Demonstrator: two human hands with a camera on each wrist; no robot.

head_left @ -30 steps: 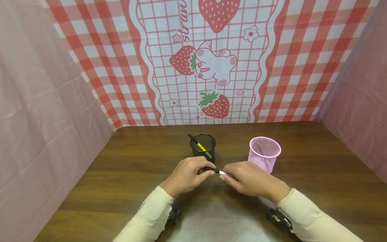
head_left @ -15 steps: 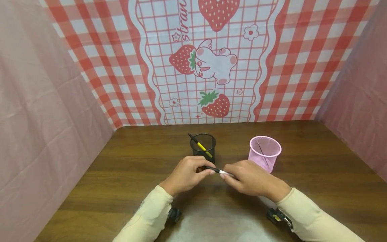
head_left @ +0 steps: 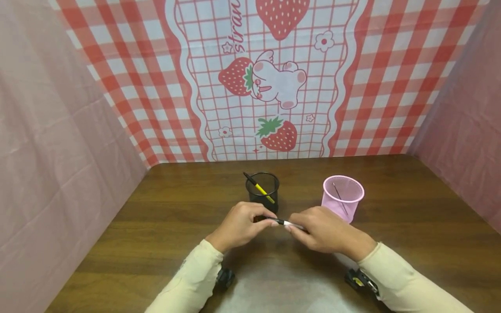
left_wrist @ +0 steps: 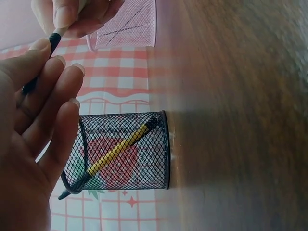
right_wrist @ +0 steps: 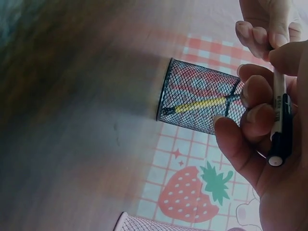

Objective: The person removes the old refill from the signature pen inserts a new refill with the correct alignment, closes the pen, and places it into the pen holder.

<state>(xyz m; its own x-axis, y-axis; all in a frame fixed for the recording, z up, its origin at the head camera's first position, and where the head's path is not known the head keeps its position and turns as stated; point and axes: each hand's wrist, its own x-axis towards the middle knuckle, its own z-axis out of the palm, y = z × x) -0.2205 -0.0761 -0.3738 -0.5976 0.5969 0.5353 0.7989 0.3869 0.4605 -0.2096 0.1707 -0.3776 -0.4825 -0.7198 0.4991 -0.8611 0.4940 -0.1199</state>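
Both hands hold one white pen (right_wrist: 279, 98) with black end parts between them, above the table. My left hand (head_left: 240, 227) pinches its black end between thumb and fingers; the tip itself is partly hidden by them. Around the white barrel, my right hand (head_left: 325, 230) curls its fingers, and the black clip end shows by the palm in the right wrist view. Just behind the left hand stands a black mesh pen cup (left_wrist: 166, 149) with a yellow pen (head_left: 260, 190) with black ends leaning in it. A pink mesh pen cup (head_left: 335, 209) stands behind the right hand.
Inside the pink cup leans a thin dark stick (head_left: 339, 198). The brown wooden table (head_left: 156, 217) ends at a red-and-white checked cloth (head_left: 375, 87) with strawberries. Pink curtains (head_left: 70, 152) hang at both sides. Dark devices (head_left: 225, 278) are strapped at the wrists.
My left hand has shifted very slightly left along the pen's black end. The right hand stays nearly still on the barrel, and both cups stand where they were.
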